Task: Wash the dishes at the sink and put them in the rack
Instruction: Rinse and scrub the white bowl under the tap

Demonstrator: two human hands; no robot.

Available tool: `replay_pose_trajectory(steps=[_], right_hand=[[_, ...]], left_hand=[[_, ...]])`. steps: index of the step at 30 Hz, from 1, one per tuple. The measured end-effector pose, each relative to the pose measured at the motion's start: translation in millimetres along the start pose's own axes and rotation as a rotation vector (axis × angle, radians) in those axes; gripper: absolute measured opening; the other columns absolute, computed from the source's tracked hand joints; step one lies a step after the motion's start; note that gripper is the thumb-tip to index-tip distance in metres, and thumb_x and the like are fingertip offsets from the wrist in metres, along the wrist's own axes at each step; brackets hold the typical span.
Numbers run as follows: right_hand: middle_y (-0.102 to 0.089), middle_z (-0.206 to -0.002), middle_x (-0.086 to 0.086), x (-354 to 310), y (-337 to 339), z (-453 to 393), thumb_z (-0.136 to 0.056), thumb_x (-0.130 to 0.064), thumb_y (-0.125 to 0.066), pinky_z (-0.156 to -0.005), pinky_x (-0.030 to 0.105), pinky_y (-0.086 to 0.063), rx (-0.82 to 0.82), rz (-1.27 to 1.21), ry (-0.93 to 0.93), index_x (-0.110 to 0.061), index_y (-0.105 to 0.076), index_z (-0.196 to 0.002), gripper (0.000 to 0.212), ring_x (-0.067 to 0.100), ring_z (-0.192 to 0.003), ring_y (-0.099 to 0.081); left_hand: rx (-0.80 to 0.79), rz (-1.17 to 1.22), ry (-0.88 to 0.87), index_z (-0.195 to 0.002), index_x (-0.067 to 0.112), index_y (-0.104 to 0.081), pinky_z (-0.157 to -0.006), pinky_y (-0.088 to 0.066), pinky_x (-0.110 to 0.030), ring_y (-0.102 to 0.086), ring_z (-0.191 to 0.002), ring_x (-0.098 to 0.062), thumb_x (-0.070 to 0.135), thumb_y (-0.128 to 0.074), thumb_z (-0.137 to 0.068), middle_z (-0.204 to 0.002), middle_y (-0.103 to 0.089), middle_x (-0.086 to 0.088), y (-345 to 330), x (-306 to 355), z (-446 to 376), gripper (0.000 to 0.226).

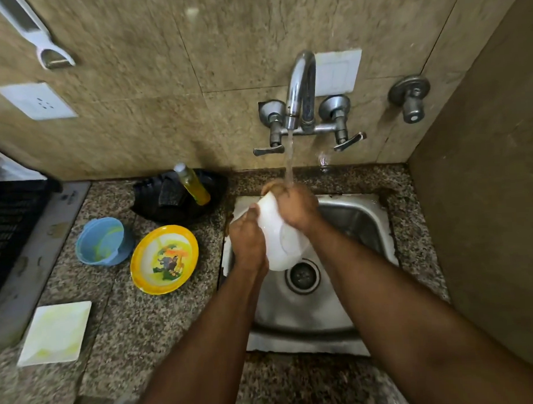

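One dish is under way and at least three more wait, so I judge the job less than half done. Nearest me on the speckled granite tabletop (136, 329) lies a square white tile-like plate (55, 333) smeared with yellow, unwashed. Further in, over the steel sink (360, 222), my left hand (248, 242) curls round one side of the white round bowl (282, 241) while my right hand (299, 208) grips its upper edge under the running water from the chrome tap (300, 87). Beside the sink sit a yellow cartoon-printed plate (164, 259) and a blue plastic cup (103, 241), both still soiled. Beyond them stands a yellow soap bottle (194, 183). At far left is a black rack (12, 225); I see nothing in the part that shows
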State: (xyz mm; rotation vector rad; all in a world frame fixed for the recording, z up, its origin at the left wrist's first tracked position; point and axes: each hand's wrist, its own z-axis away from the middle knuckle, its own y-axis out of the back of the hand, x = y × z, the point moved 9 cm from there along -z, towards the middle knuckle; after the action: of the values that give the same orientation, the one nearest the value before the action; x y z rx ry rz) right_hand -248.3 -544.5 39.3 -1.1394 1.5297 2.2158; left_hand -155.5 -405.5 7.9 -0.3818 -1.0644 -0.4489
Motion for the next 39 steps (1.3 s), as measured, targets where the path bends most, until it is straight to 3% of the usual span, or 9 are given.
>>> replay_pose_trajectory(steps=[5, 8, 12, 15, 21, 26, 31, 35, 39], right_hand=[[-0.074, -0.108, 0.016, 56.2, -11.0, 3.6, -0.102, -0.050, -0.051, -0.091, 0.041, -0.056, -0.123, -0.724, -0.407, -0.011, -0.073, -0.111, 0.046, 0.037, -0.104, -0.070], [-0.078, -0.103, 0.015, 70.5, -18.4, 16.4, -0.089, -0.058, -0.064, -0.085, 0.051, -0.063, -0.015, -1.087, -0.508, -0.008, -0.075, -0.110, 0.055, 0.038, -0.093, -0.074], [-0.074, -0.107, 0.015, 70.2, 14.0, 15.2, -0.093, -0.061, -0.055, -0.093, 0.044, -0.058, 0.150, -0.573, -0.431, -0.004, -0.073, -0.110, 0.062, 0.036, -0.103, -0.070], [-0.075, -0.107, 0.016, 51.1, 27.6, 17.8, -0.103, -0.044, -0.047, -0.085, 0.033, -0.051, 0.242, -0.229, -0.353, -0.005, -0.076, -0.102, 0.049, 0.030, -0.094, -0.067], [-0.068, -0.116, 0.020, 58.7, 26.8, 33.7, -0.105, -0.031, -0.039, -0.087, 0.035, -0.049, 0.155, -0.077, -0.324, -0.005, -0.069, -0.113, 0.041, 0.036, -0.109, -0.063], [-0.071, -0.120, 0.021, 46.6, 45.9, 52.0, -0.108, -0.044, -0.037, -0.090, 0.040, -0.048, 0.284, 0.062, -0.299, -0.008, -0.074, -0.110, 0.052, 0.040, -0.112, -0.064], [-0.075, -0.104, 0.018, 38.0, 50.5, 45.9, -0.105, -0.046, -0.042, -0.077, 0.036, -0.047, 0.294, 0.174, -0.156, -0.011, -0.077, -0.104, 0.049, 0.037, -0.096, -0.068], [-0.074, -0.107, 0.019, 67.8, 48.5, 19.4, -0.103, -0.049, -0.049, -0.077, 0.032, -0.047, 0.191, 0.040, -0.313, -0.005, -0.076, -0.103, 0.052, 0.033, -0.102, -0.070], [-0.076, -0.099, 0.011, 60.1, 47.4, 18.3, -0.100, -0.050, -0.056, -0.077, 0.031, -0.048, 0.227, -0.058, -0.285, -0.010, -0.077, -0.101, 0.045, 0.030, -0.093, -0.069]], left_hand=[[-0.032, 0.156, 0.064, -0.095, 0.006, -0.071, -0.055, -0.055, -0.025, -0.067, -0.058, -0.012, 0.020, -0.060, -0.102, -0.068, -0.072, 0.001, 4.9, 13.5, 11.8, 0.018], [-0.092, 0.104, 0.013, -0.089, 0.012, -0.072, -0.068, -0.056, -0.031, -0.068, -0.074, -0.016, 0.028, -0.061, -0.102, -0.078, -0.072, 0.003, 8.8, 19.1, 0.3, 0.024], [-0.059, -0.393, -0.225, -0.112, 0.021, -0.063, -0.099, -0.050, -0.043, -0.062, -0.113, -0.030, 0.039, -0.053, -0.103, -0.111, -0.067, -0.005, 0.4, 27.7, -13.4, 0.022], [-0.105, -0.929, -0.382, -0.153, 0.025, -0.040, -0.115, -0.036, -0.052, -0.040, -0.139, -0.038, 0.056, -0.039, -0.103, -0.155, -0.041, -0.015, -30.7, 21.4, -1.7, 0.058], [-0.291, -1.348, -1.079, -0.145, 0.031, -0.052, -0.109, -0.037, -0.051, -0.048, -0.132, -0.025, 0.038, -0.029, -0.102, -0.138, -0.058, 0.000, -89.3, 48.9, 48.1, 0.049], [-0.467, -1.327, -0.840, -0.098, 0.016, -0.073, -0.081, -0.049, -0.038, -0.067, -0.096, -0.033, 0.037, -0.041, -0.105, -0.102, -0.075, -0.011, -107.7, 52.3, 11.6, 0.039], [-0.521, -1.101, -0.296, -0.111, 0.000, -0.071, -0.095, -0.054, -0.045, -0.066, -0.109, -0.037, 0.033, -0.051, -0.105, -0.115, -0.072, -0.022, -101.4, 37.8, -24.8, 0.040], [-0.519, -0.840, -0.406, -0.067, 0.009, -0.067, -0.062, -0.044, -0.029, -0.061, -0.058, -0.012, 0.042, -0.061, -0.100, -0.066, -0.069, -0.006, -93.3, 43.6, -13.8, 0.047], [-0.352, -0.939, -0.572, -0.067, 0.019, -0.058, -0.061, -0.042, -0.030, -0.064, -0.066, -0.022, 0.045, -0.047, -0.102, -0.066, -0.064, 0.001, -77.0, 43.9, -1.4, 0.045]])
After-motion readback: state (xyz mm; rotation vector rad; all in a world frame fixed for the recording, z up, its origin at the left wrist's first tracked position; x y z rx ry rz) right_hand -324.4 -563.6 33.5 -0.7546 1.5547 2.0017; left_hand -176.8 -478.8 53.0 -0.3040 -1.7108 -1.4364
